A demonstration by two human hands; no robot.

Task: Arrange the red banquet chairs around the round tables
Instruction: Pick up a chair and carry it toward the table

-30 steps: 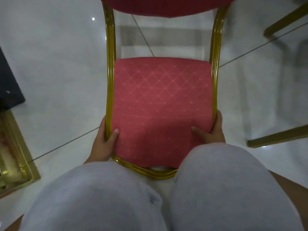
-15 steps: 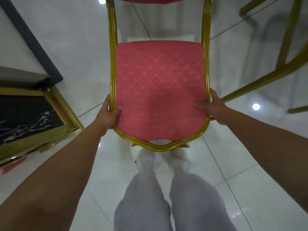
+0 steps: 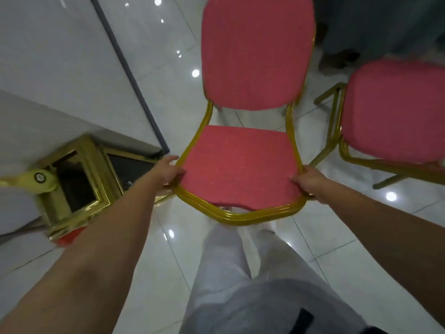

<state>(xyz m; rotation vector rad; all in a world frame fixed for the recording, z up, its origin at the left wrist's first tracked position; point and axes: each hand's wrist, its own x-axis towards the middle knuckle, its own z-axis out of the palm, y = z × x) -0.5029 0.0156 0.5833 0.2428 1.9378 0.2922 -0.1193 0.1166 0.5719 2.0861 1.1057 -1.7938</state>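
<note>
The red chair [image 3: 237, 167] was held out in front of the person, seat toward them and backrest away. Half a second before, only the seat had filled the view. Now the arms had stretched further out and the whole backrest showed, so the chair had swung up and away from the body, probably being carried toward a place. Its legs were hidden, so whether it was clear of the floor [image 3: 361, 249] could not be told.

The left hand [image 3: 166, 171] gripped the gold frame at the seat's left edge, thumb on the cushion. The right hand [image 3: 310, 180] gripped the right edge, fingers curled round the rail.

A second red chair [image 3: 395, 112] had come into view just beside it on the right, close enough to snag. A gold-framed stand [image 3: 79, 179] sat near the left hand, against the wall [image 3: 48, 56]. No round desk could be made out.
</note>
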